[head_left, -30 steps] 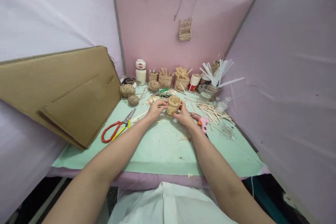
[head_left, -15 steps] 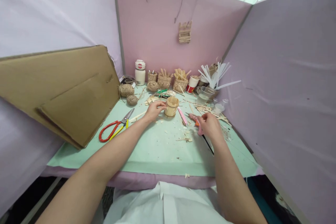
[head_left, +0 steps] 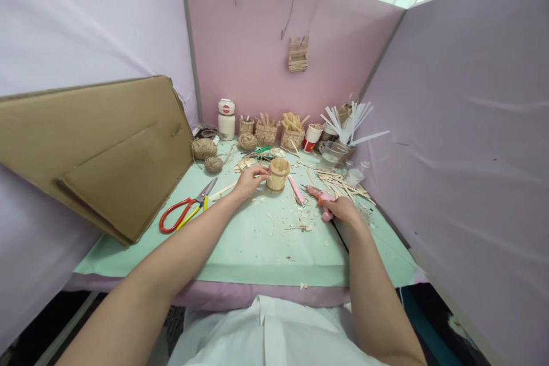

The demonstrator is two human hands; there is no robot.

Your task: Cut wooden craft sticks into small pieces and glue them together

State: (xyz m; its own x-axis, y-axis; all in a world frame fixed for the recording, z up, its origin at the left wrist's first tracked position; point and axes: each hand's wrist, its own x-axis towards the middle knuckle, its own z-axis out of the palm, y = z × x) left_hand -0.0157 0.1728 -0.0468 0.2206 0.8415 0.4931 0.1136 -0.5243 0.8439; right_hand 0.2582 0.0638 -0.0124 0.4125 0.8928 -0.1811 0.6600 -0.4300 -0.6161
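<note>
My left hand point(head_left: 251, 181) has its fingertips against the left side of a small round cup made of wooden slats point(head_left: 278, 176), which stands upright on the table with a darker band at top and bottom. A pink hot glue gun point(head_left: 326, 209) lies to the right, its nozzle pointing up and left. My right hand point(head_left: 343, 210) is closed at its handle, seen from the back, with some fingers hidden. Between the cup and the gun is a pink craft knife point(head_left: 295, 189). Wood scraps point(head_left: 303, 227) are scattered in front of it.
Red-handled scissors point(head_left: 183, 210) and a yellow-handled tool lie left, before a cardboard panel point(head_left: 124, 154). Twine balls point(head_left: 205, 148), a white bottle point(head_left: 226, 123) and baskets of sticks point(head_left: 293, 136) line the back. Loose wooden strips point(head_left: 343, 184) and glue sticks point(head_left: 349, 123) are at right.
My right hand has shifted down and turned around the glue gun's handle, leaving more of the pink grip showing. The left hand and cup stay put; the view shifts slightly.
</note>
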